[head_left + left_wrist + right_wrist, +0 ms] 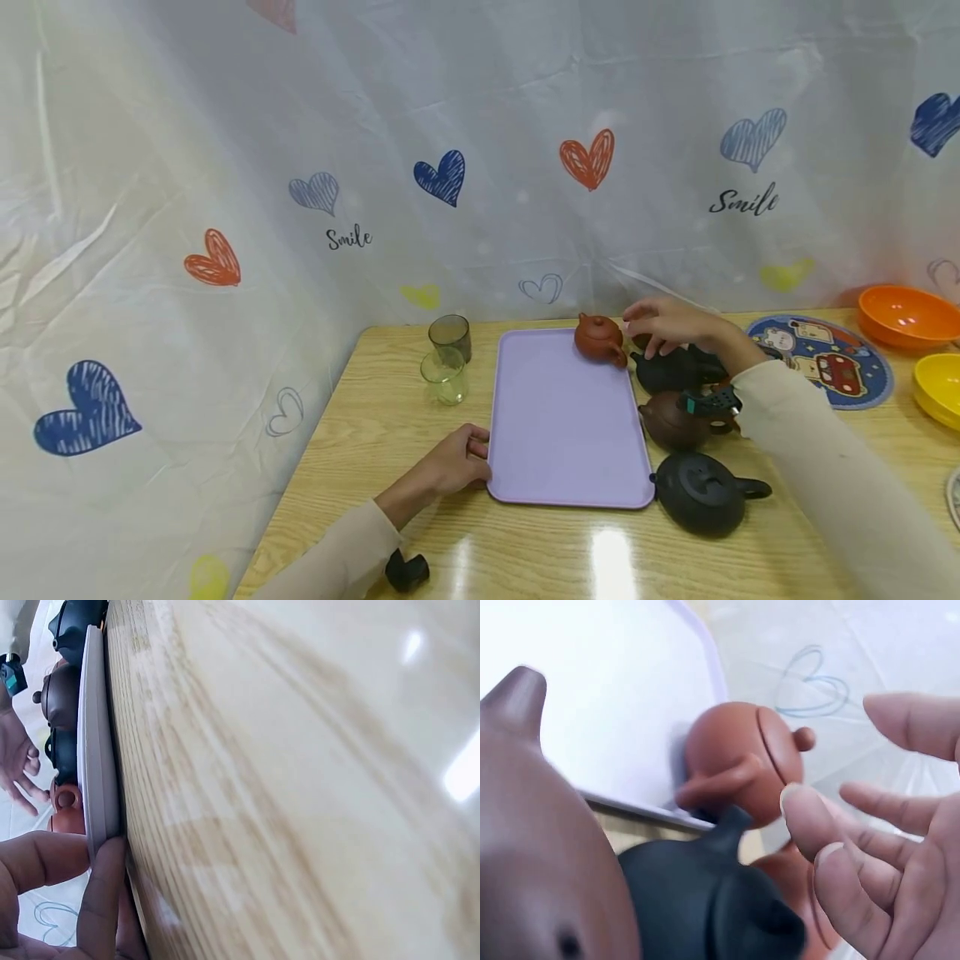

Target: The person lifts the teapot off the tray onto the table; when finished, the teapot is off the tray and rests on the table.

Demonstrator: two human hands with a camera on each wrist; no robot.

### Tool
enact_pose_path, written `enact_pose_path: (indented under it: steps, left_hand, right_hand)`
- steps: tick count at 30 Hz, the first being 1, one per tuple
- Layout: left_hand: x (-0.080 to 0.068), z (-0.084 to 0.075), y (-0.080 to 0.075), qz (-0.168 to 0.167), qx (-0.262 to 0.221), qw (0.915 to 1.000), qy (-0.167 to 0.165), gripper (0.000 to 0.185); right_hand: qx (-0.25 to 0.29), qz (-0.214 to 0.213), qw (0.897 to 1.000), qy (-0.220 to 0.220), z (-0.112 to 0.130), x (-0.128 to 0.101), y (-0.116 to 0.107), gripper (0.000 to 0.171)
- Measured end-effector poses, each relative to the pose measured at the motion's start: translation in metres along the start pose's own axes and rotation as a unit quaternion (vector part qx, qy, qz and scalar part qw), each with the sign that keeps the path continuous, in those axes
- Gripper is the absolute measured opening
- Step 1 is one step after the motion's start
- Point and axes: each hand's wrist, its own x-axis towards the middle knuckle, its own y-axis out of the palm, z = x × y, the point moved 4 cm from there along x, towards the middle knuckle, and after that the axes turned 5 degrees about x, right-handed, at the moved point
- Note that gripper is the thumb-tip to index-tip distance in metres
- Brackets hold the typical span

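Note:
A lilac tray [562,417] lies flat on the wooden table [375,433]. My left hand [457,462] pinches the tray's left edge near its front corner; in the left wrist view the fingers [101,900] lie along the tray's rim [94,750]. A red-brown teapot [600,337] stands on the tray's far right corner. My right hand [663,329] hovers just right of it with relaxed, spread fingers and holds nothing. The right wrist view shows its fingertips [817,825] a little apart from the red-brown teapot [742,765].
Off the tray's right side stand a black teapot [671,371], a dark brown teapot [675,421] and a second black teapot [701,492]. Two glasses [448,358] stand left of the tray. A round mat [832,358], an orange bowl [907,315] and a yellow bowl [937,387] are at the right.

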Motion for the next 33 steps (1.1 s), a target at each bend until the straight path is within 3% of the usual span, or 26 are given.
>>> enact_pose_path:
  steps: [10,21,33]
  left_hand:
    - [0.001,0.001,0.001,0.001,-0.003,1.0000,0.000,0.060]
    - [0.001,0.000,0.001,0.000,-0.004,1.0000,0.003,0.059]
    - [0.002,-0.001,0.000,-0.002,0.014,0.9999,0.007,0.058]
  right_hand:
    - [-0.005,0.025,0.999,0.037,-0.008,0.017,0.011,0.086]
    - [-0.036,0.058,0.996,0.059,-0.005,0.026,0.023,0.091]
    - [-0.030,0.059,0.995,0.079,-0.001,0.036,0.026,0.089]
